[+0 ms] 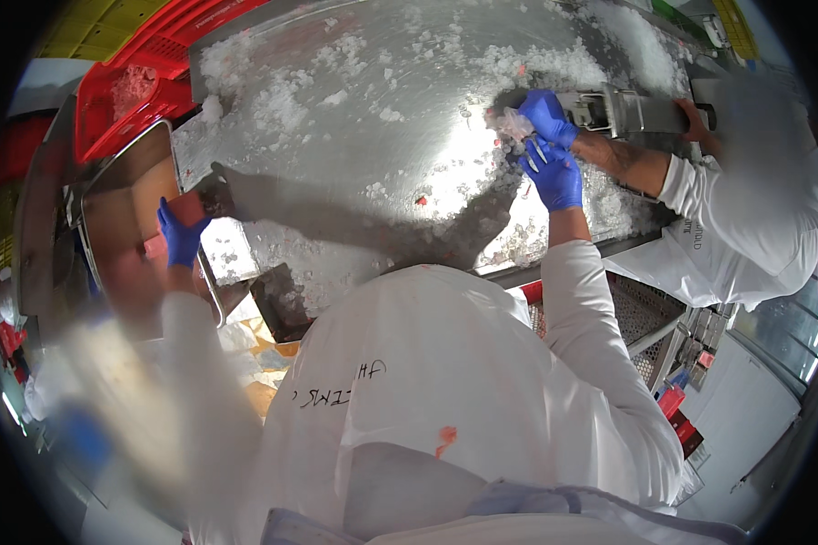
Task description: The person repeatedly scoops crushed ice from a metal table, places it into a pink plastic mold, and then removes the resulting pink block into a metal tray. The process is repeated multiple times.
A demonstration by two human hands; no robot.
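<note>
My left hand point(181, 240), in a blue glove, is at the steel-rimmed tray point(170, 150) on the left. A flat pink-red slab point(187, 209) lies between its thumb and fingers. Far over to the right, my right hand point(556, 180), also blue-gloved, has its fingers bent against a co-worker's gloved hand point(545, 116). Beside those fingers is a pale, pinkish, see-through clump point(513, 125). Whether my right fingers pinch part of it is hidden by glare and the other glove.
Loose ice point(277, 100) is scattered over the steel table point(373, 145). Red crates point(118, 113) stand at the far left. A metal device point(632, 111) sits near the co-worker's arm point(632, 163) at the right. A small red scrap point(421, 201) lies mid-table.
</note>
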